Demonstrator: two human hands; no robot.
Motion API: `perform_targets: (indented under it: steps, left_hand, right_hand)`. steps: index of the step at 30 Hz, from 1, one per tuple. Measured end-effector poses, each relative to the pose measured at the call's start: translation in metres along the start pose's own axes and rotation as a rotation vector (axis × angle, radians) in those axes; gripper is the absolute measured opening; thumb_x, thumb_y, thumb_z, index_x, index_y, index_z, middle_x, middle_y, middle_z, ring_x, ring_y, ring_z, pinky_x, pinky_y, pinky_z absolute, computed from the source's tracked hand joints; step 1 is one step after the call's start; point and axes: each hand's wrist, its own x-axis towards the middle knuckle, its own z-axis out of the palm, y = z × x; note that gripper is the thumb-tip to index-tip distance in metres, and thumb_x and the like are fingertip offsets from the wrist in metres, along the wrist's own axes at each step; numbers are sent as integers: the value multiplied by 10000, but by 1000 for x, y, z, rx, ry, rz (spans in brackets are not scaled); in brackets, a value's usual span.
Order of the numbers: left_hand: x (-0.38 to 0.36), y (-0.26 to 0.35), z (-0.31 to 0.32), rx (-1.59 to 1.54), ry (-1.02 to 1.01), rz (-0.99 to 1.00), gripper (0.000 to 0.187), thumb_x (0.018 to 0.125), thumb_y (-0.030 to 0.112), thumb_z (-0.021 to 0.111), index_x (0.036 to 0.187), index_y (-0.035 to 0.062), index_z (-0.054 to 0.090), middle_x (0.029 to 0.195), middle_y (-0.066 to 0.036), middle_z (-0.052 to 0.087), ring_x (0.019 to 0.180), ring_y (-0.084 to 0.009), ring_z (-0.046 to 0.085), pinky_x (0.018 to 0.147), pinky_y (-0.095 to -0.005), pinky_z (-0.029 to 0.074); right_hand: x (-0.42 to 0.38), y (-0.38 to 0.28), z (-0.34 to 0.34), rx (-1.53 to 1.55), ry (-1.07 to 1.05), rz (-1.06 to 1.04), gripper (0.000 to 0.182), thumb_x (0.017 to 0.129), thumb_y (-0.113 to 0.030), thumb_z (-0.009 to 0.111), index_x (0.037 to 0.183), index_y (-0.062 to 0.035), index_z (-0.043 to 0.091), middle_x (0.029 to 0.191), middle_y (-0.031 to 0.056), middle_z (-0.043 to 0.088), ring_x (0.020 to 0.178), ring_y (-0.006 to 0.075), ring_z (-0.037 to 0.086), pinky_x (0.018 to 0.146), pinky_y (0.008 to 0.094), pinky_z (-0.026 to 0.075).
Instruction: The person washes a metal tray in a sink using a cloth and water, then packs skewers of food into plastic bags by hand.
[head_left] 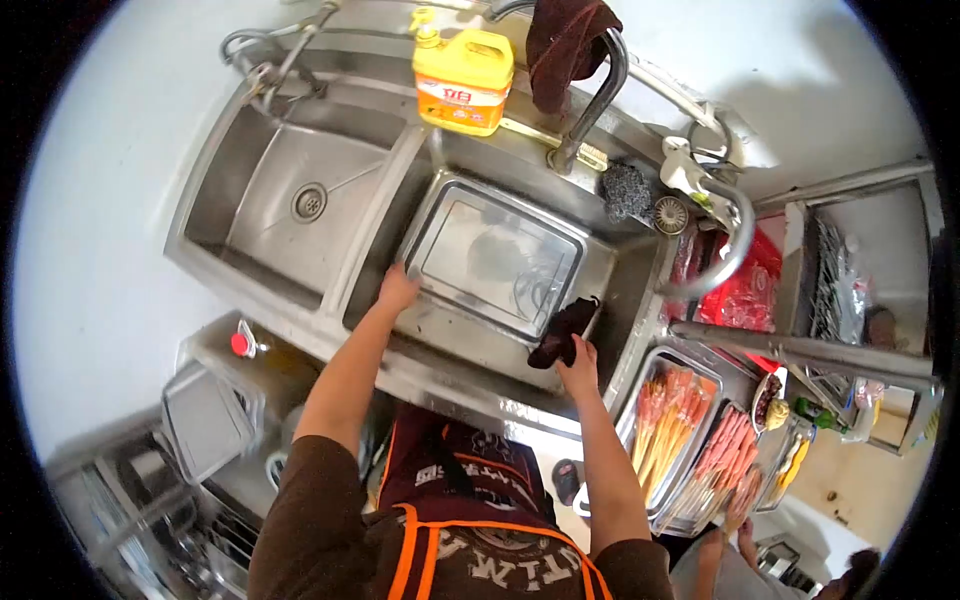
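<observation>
A rectangular metal tray (583,262) lies in the right sink basin, with some water pooled on its bottom. My left hand (398,288) is closed at the tray's near left corner, its fingertips slightly blurred against the rim. In my right hand (580,368) is a dark brown cloth (566,328), bunched up and resting over the tray's near right corner. The fingers of that hand are wrapped round the cloth's lower end.
A yellow detergent jug (463,85) stands behind the basins. A brown towel (566,50) hangs over the faucet (600,105). At the back right corner sits a steel scrubber (627,193). Trays of skewers (672,420) are at right, near another person's hand (742,498).
</observation>
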Motion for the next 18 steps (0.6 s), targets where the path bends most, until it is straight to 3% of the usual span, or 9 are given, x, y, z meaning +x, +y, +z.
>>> perform_targets:
  steps: [1,4,8,10,11,12,15,17,18]
  left_hand:
    - [25,-21,15,54,6,-99,581,804,193,577,1288,-41,358,1312,-217,388,1190,-346,406,994,-398,340]
    - [65,-33,27,105,-95,-255,611,815,175,562,1320,-31,288,1353,-238,316,1241,-376,332,1019,-390,324]
    - [65,-19,31,255,-57,-282,501,813,107,573,1237,-52,359,1223,-262,410,1143,-374,413,955,-444,364]
    - [69,-27,29,130,-62,-274,400,801,82,589,1142,-30,414,1177,-235,443,1080,-377,443,888,-468,383]
    - [72,-49,36,135,-3,-184,259,793,83,583,1009,-6,474,1071,-212,522,1001,-383,494,818,-471,407]
    - [75,-53,36,140,-14,-176,259,793,83,583,1009,-6,474,1071,-212,522,1001,-383,494,818,-471,407]
    - [66,-52,24,174,-67,-161,227,779,67,564,993,4,524,956,-176,589,892,-333,558,771,-413,443]
    - [50,-9,-7,-208,-189,-197,248,754,49,540,997,-1,552,879,-135,614,833,-242,582,728,-342,458]
    - [43,6,-15,-200,-194,-194,248,754,49,540,997,-1,552,879,-135,614,833,-242,582,728,-342,458]
  right_hand:
    - [9,-9,-3,6,-104,124,781,698,-191,712,1357,-207,293,1397,202,213,1264,376,297,1003,406,360]
    - [37,-24,0,-113,7,93,856,661,-144,745,1367,-221,268,1424,177,161,1252,383,314,1015,400,353]
    - [63,-8,32,-178,-109,310,827,657,-101,734,1353,-188,295,1413,172,189,1243,379,323,1002,392,367]
    - [63,11,50,47,-65,287,713,651,-66,716,1283,-122,392,1363,178,286,1216,368,360,985,391,379]
    - [62,17,44,63,-72,234,557,650,-32,687,1168,-58,482,1220,188,456,1116,357,467,920,392,418]
    - [58,8,30,66,-68,248,557,650,-32,687,1168,-58,482,1220,188,456,1116,357,467,920,392,418]
    - [48,-10,7,290,303,266,511,601,-4,666,1086,-53,512,952,180,588,904,362,573,781,412,461]
    - [48,-50,-11,326,261,222,513,588,-9,670,1076,-50,514,990,180,580,930,360,563,796,412,457]
    - [53,-74,-19,356,232,158,515,576,-14,673,1066,-47,517,1028,180,571,955,357,554,811,413,453]
